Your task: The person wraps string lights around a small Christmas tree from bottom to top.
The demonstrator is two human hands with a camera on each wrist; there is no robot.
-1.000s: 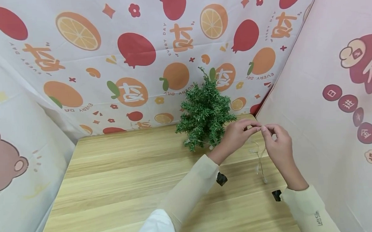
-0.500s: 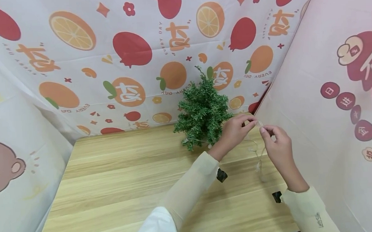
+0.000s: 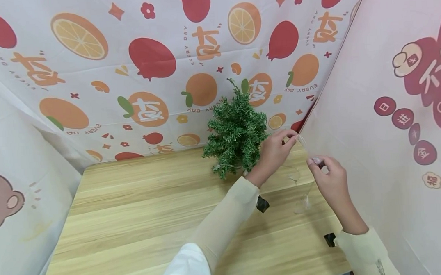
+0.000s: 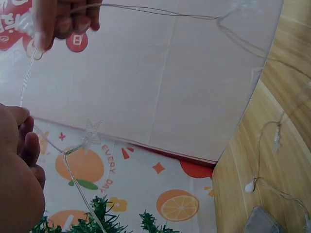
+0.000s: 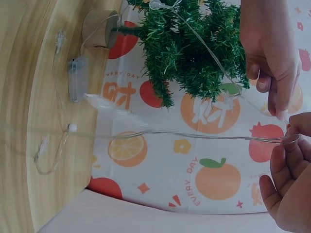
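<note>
A small artificial Christmas tree (image 3: 236, 132) stands at the back of the wooden table. My left hand (image 3: 274, 151), just right of it, pinches the thin wire of a fairy-light string (image 5: 209, 137) between thumb and fingertips. My right hand (image 3: 331, 177), lower and further right, pinches the same wire, and a short length stretches between the two hands. A clear piece (image 4: 23, 22) shows beside the right fingers. Near the left hand a clear star light (image 4: 91, 133) hangs from the wire. More wire droops below the right hand down to the table.
Beside the tree's round wooden base (image 5: 99, 29) lies a clear battery box (image 5: 76, 80). Loose wire with a white round bulb (image 5: 72, 127) lies on the tabletop (image 3: 135, 219). Fruit-printed cloth (image 3: 103, 77) closes the back; another printed cloth (image 3: 353, 140) closes the right.
My hands began with fingertips together and have drawn apart, the right one moving down and right. The wire between them has lengthened. The head view has shifted slightly right.
</note>
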